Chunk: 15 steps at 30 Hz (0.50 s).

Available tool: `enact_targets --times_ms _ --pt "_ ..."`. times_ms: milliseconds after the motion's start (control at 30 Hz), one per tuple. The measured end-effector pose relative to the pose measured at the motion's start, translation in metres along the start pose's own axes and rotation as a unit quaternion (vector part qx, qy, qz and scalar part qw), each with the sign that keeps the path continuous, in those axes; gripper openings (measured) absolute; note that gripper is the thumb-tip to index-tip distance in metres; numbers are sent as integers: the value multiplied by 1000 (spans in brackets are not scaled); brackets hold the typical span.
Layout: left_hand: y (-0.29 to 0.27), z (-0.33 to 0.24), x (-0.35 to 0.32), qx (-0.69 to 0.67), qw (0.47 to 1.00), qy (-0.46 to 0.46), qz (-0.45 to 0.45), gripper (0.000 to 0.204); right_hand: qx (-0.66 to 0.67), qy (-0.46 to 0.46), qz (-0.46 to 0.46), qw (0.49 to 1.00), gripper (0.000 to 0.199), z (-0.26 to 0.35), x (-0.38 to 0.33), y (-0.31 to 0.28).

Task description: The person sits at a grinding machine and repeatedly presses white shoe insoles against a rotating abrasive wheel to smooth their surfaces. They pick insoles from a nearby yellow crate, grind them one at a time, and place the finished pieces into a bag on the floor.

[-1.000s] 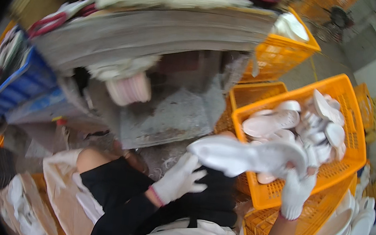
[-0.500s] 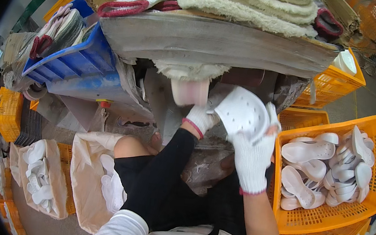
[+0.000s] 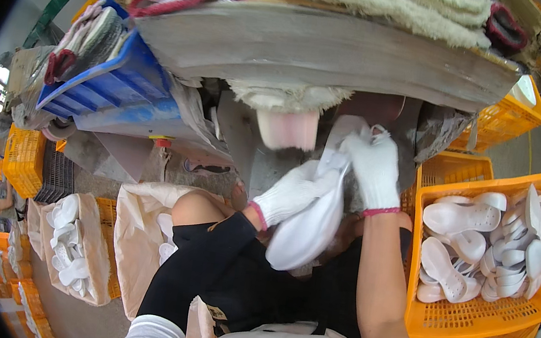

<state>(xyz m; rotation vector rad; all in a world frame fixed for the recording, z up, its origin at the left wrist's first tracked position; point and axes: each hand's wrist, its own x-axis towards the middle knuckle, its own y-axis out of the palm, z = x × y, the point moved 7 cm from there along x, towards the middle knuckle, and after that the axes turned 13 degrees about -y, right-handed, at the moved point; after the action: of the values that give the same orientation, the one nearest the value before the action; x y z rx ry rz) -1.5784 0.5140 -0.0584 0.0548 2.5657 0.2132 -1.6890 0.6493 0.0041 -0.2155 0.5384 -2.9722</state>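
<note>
Over on the far left a sack (image 3: pixel 79 246) of white shoe pieces is slumping open on the floor, next to stacked orange crates (image 3: pixel 22 160), and a blue crate (image 3: pixel 114 83) is sitting at the left end of the counter (image 3: pixel 320 49) up top. In the middle, the left hand (image 3: pixel 291 192), in a white knit glove, is gripping the white shoe (image 3: pixel 311 222) from the left side, fingers wrapped onto it, and the shoe is hanging over the lap just below the counter's front edge, right by the pinkish wheel (image 3: pixel 289 127) poking out under it. The right hand (image 3: pixel 373 165), also gloved, is clamping the upper end of the same shoe, fingers closed on it. My take: doing this well is mostly about both hands keeping a firm grip at opposite ends so the soft shoe isn't flopping, and keeping glove fingertips away from that wheel. On the right, the orange basket (image 3: pixel 469 318) is holding a heap of more white shoes (image 3: pixel 479 244).
</note>
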Motion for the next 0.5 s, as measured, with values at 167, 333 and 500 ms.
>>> enact_targets --times_ms 167,333,500 --pt "14 -36 22 -222 973 60 -7 36 317 49 65 945 56 26 -52 4" --pt "37 -37 51 -326 945 8 -20 37 37 -75 25 996 70 67 -99 -48" --pt "36 -20 82 -275 958 38 -74 32 4 -14 0 1000 58 63 -101 -56"
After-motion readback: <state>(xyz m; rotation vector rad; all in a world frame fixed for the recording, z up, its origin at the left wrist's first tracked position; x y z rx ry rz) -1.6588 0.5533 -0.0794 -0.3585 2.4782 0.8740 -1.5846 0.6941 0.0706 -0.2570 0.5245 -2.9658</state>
